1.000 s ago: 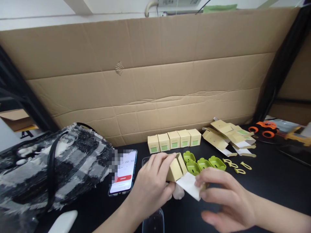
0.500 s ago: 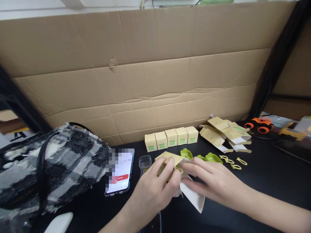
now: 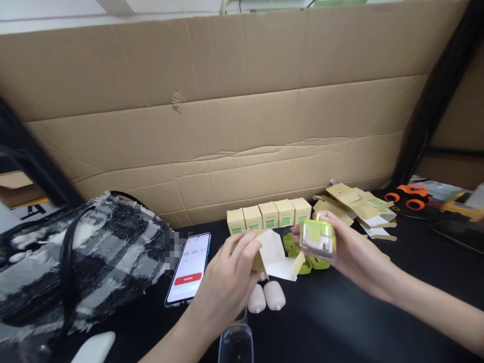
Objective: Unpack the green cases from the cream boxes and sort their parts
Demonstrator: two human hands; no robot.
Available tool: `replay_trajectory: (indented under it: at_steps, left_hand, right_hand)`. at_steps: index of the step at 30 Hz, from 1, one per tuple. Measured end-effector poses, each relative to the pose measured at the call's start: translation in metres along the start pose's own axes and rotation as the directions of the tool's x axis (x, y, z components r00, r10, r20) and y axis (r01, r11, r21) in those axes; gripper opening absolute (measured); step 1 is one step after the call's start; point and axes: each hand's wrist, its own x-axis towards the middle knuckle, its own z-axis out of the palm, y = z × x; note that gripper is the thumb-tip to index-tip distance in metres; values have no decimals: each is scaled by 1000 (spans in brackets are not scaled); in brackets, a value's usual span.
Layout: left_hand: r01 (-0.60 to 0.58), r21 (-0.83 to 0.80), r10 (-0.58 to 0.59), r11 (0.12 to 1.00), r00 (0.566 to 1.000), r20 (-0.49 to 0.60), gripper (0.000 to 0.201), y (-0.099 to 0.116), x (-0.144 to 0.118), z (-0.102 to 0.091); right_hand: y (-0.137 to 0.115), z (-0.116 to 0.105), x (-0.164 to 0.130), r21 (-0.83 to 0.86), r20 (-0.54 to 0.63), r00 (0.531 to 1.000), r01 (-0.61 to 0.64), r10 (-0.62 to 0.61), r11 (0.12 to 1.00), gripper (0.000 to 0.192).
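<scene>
While left hand [image 3: 230, 282] grips open carton [image 3: 273, 254]; right hand [image 3: 350, 252] holds clear case [image 3: 317, 238]

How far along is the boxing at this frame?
Done: five closed boxes stand in a row by the cardboard wall. In hand: left hand holds an open box, right hand a green-lidded clear case. Left: green lids on the table and flat boxes.

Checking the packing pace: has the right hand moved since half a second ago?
Yes. The right hand has lifted off the open box and swung right, toward the flat cartons, now holding a green-lidded clear case.
</scene>
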Motion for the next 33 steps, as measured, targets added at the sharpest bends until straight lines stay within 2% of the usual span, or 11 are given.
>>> replay_trajectory:
  at_steps: [2, 5, 8, 11, 15, 16, 19, 21, 23, 29, 33]
  left_hand:
    - [78, -52, -79, 996, 997, -16, 45, -2, -1, 1]
    - [345, -315, -359, 884, 933, 13, 49, -2, 0, 2]
    - [549, -654, -590, 521, 785, 190, 47, 1, 6, 1]
    - [584, -799, -670, 141, 650, 357, 49, 5, 13, -1]
    - [553, -828, -700, -93, 555, 449, 51, 11, 17, -3]
    - [547, -827, -689, -132, 549, 473, 50, 14, 17, -3]
    - [540, -790, -579, -289, 559, 594, 45, 26, 15, -1]
    - [535, -738, -473, -411, 567, 674, 42, 35, 14, 1]
    - [526, -686, -400, -502, 562, 724, 38, 42, 14, 2]
    - [490, -673, -427, -554, 527, 735, 35, 45, 16, 2]
    - [521, -672, -474, -527, 476, 741, 43, 45, 15, 4]
  right_hand:
    - [-5, -9, -1, -72, 26, 1000, 8, -7, 997, 22]
    - [-10, -21, -9, -402, 271, 962, 126, -13, 907, 17]
    - [-12, -21, -20, -686, 565, 822, 415, 77, 598, 15]
    - [-9, -14, -26, -712, 639, 767, 558, 63, 426, 11]
    - [0, -11, -26, -699, 636, 732, 680, -244, 221, 30]
    - [2, -11, -25, -684, 658, 664, 724, -356, 85, 37]
    - [5, -13, -23, -543, 810, 321, 725, -490, -424, 38]
    - [4, -14, -24, -437, 877, 183, 687, -444, -580, 28]
    - [2, -15, -28, -421, 883, 169, 698, -438, -579, 26]
    - [11, -16, -36, -560, 785, 297, 716, -543, -418, 31]
    - [19, -16, -37, -536, 780, 265, 750, -567, -387, 30]
